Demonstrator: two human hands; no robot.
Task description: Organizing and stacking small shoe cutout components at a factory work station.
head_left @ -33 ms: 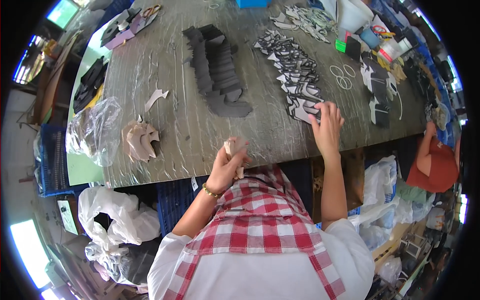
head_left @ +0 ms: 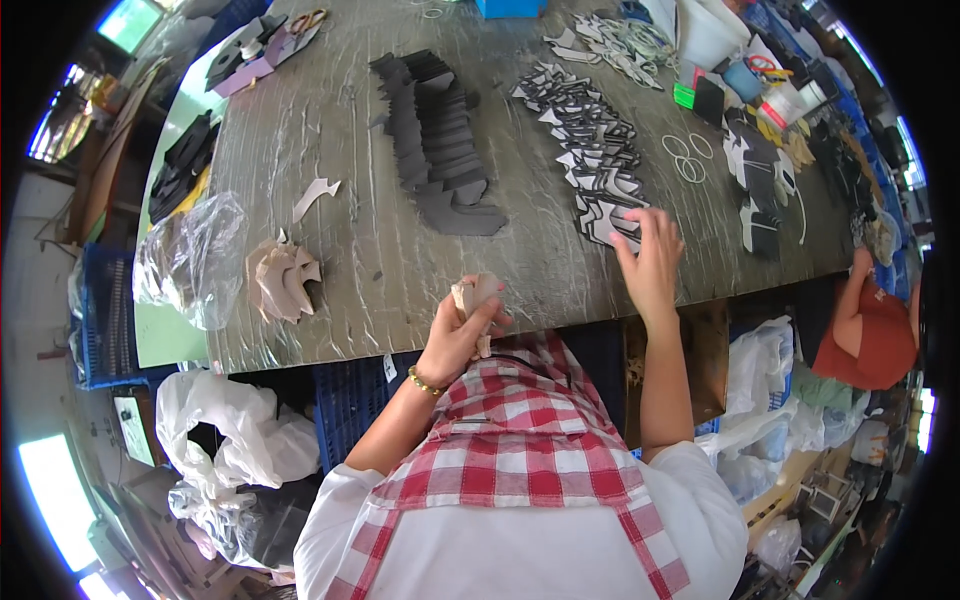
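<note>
Well beyond the right fingers (head_left: 648, 228), a white bucket (head_left: 715, 32) and a white-and-red tub (head_left: 782, 106) sit on the tabletop (head_left: 400, 290), their contents unclear. A clear plastic bag (head_left: 190, 270) lies well left of the left fingers (head_left: 480, 318), which are closed around beige pieces (head_left: 480, 290). The right fingers, thumb parted from forefinger, touch the near end of a grey-and-black row of pieces (head_left: 592, 150); whether they pinch one cannot be told.
</note>
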